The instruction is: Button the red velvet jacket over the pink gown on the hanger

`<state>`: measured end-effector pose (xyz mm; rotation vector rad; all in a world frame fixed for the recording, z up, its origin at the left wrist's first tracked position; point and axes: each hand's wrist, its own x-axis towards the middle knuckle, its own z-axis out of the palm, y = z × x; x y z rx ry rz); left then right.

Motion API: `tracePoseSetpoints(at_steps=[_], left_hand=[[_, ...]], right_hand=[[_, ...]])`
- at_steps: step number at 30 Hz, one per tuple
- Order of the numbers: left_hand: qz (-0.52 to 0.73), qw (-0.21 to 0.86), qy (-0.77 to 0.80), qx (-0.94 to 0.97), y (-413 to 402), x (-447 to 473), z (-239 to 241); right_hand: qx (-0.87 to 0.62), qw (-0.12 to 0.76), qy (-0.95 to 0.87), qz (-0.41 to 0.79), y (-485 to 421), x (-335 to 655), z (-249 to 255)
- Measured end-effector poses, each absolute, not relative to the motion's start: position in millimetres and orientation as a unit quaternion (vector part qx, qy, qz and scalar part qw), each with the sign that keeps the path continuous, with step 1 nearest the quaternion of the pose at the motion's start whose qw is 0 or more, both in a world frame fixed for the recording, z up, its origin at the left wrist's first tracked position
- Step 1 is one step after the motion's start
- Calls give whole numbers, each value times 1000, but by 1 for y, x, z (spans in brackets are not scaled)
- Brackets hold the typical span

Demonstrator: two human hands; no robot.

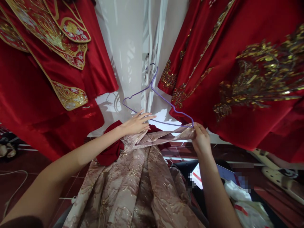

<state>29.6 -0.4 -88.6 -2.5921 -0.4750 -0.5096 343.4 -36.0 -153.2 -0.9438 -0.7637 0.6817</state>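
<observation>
A pale pink brocade dress [125, 186] with gold threads spreads below me, its pleated skirt toward me and its gathered top under my hands. My left hand [137, 123] lies over the top of the dress, fingers stretched out and overlapping the lower bar of a purple hanger [174, 109]. At the hanger's right end, my right hand [201, 136] is closed, pinching a strip of the dress's top edge against that corner. The hanger's left end shows no fabric on it. Dark red cloth [110, 145] shows behind the dress's top.
Red embroidered garments hang on the left [99, 69] and right [237, 126], framing a pale curtain [125, 47]. A lit phone [197, 177] and a white plastic bag [253, 212] lie at the lower right. Sandals [280, 180] and a cable [23, 180] are on the tiled floor.
</observation>
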Motion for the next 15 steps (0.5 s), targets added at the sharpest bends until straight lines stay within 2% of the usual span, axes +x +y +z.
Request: tracePoseSetpoints(at_steps=[9,15], left_hand=[[-131,261,-250,-923,-14,35,-107],[-129,255,-246,-926,-23,34,-104]], right_hand=[[-413,798,-343,274,-34,347,-156],[-421,780,-369,280,-32,346,-151]])
